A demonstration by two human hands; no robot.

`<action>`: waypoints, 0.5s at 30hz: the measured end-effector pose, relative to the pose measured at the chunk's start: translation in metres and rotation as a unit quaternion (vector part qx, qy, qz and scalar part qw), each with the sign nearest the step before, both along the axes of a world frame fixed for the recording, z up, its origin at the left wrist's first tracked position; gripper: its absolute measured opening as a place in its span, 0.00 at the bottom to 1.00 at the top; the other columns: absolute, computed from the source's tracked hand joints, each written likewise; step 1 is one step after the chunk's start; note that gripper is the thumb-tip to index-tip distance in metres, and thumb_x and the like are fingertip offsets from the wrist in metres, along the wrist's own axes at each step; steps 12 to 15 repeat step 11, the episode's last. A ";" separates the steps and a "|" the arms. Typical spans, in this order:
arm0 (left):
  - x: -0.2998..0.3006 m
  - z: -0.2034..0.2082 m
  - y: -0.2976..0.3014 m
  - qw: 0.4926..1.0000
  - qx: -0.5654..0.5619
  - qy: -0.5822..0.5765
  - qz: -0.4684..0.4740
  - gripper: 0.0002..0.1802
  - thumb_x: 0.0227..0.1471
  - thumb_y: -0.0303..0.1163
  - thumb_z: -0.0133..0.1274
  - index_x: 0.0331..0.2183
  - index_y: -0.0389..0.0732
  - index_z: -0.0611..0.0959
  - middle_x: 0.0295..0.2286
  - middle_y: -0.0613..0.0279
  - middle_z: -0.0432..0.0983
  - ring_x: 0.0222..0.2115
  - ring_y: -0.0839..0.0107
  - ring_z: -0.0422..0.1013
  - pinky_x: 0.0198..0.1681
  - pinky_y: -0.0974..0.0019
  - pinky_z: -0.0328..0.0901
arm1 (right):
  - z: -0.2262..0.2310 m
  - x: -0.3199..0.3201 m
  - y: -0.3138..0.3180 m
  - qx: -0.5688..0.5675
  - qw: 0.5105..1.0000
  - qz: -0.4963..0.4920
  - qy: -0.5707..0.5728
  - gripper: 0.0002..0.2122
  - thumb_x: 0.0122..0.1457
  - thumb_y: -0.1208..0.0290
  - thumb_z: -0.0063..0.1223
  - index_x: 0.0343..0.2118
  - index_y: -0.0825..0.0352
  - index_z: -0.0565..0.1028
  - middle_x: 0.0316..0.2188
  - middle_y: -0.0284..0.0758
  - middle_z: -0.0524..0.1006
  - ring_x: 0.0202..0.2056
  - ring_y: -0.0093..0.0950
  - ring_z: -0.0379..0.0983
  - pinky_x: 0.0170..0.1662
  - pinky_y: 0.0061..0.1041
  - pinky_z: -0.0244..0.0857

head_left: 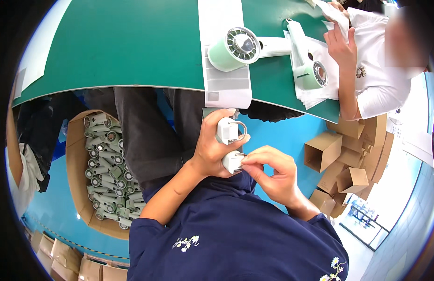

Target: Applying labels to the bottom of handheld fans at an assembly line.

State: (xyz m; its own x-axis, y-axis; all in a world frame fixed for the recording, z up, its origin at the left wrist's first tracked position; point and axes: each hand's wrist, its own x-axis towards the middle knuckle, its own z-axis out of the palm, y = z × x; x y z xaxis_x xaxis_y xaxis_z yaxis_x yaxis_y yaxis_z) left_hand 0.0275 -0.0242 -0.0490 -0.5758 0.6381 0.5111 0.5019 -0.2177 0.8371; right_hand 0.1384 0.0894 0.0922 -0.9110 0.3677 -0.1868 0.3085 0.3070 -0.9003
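Note:
My left hand point(211, 143) is closed around two white handles, seen end-on, that look like those of handheld fans. A curved metal loop sticks out from the end of the upper handle point(223, 131). On the lower handle point(231, 162), a smaller metal loop shows, and my right hand point(275, 175) pinches at it with thumb and forefinger. The rest of both held things is hidden by my hand. Just beyond, on the green table point(146, 42), a pale green and white handheld fan point(233, 48) lies across a printed white sheet point(226, 89).
Another fan point(313, 75) lies on white bags at the right, near a person point(376, 61) in a white shirt handling a bag. A carton point(76, 154) full of fans stands on the floor at left. Empty cartons point(322, 151) are piled at right. Another person's arm point(13, 145) shows at far left.

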 end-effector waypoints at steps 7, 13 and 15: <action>-0.001 0.002 0.002 1.000 0.019 -0.017 0.013 0.29 0.30 0.44 0.69 0.40 0.46 0.88 0.55 0.41 0.63 0.53 0.44 0.65 0.54 0.48 0.62 | -0.002 -0.008 -0.005 0.046 0.998 0.033 0.040 0.09 0.51 0.86 0.65 0.35 0.70 0.81 0.32 0.37 0.82 0.30 0.26 0.75 0.34 0.23 0.69; 0.000 0.001 0.001 1.000 0.008 -0.024 -0.002 0.29 0.32 0.45 0.69 0.41 0.45 0.87 0.55 0.41 0.62 0.54 0.44 0.64 0.54 0.48 0.62 | -0.003 -0.006 -0.005 0.079 0.995 0.047 0.030 0.10 0.50 0.86 0.66 0.35 0.68 0.81 0.31 0.37 0.82 0.30 0.28 0.76 0.34 0.24 0.69; 0.000 0.001 0.001 1.000 0.008 -0.024 -0.002 0.29 0.32 0.45 0.69 0.41 0.45 0.87 0.55 0.41 0.62 0.54 0.44 0.64 0.54 0.48 0.62 | -0.003 -0.006 -0.005 0.079 0.995 0.047 0.030 0.10 0.50 0.86 0.66 0.35 0.68 0.81 0.31 0.37 0.82 0.30 0.28 0.76 0.34 0.24 0.69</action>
